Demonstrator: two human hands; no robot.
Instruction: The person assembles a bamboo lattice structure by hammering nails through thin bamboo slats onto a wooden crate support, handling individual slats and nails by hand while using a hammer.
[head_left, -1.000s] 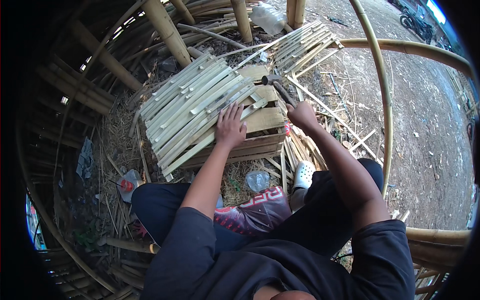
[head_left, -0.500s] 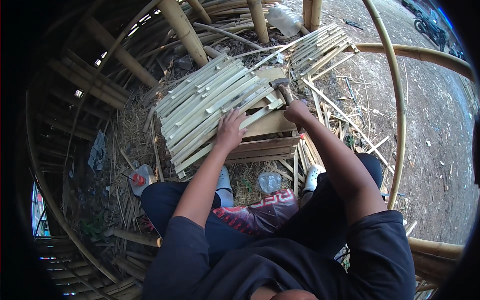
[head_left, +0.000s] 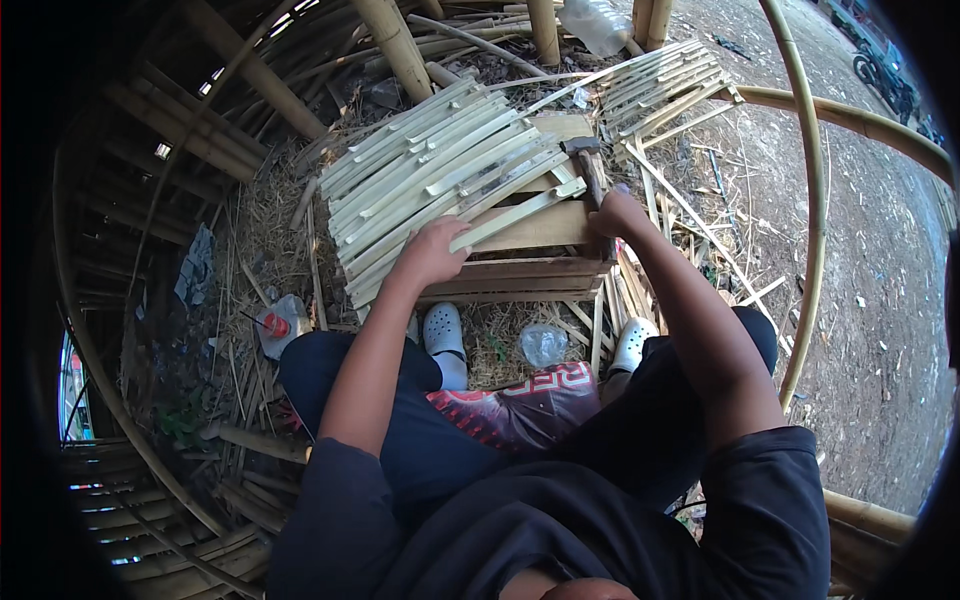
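Observation:
A slatted panel of pale split bamboo [head_left: 425, 165] rests on a wooden crate [head_left: 530, 268] in front of me. Its slats lie side by side, slightly uneven at the ends. My left hand [head_left: 434, 252] is closed round the nearest bamboo slat [head_left: 520, 216], toward its left part; some of its fingertips are hidden. In my right hand [head_left: 618, 212] is a hammer [head_left: 594, 172], gripped by its wooden handle. The dark hammer head stands just beyond the right end of that slat, over the crate's right side.
A second slatted bamboo panel [head_left: 665, 85] lies far right, with loose strips around it. Bamboo posts [head_left: 395, 50] rise behind the crate, and a curved pole [head_left: 808, 200] stands at right. Clear plastic [head_left: 543, 345] and a cup with red contents [head_left: 275, 324] lie near my feet.
My left hand has slid left along the nearest slat, and its spread fingers have closed round it. The hammer stays in my right hand near the slat's right end. The whole view has shifted slightly.

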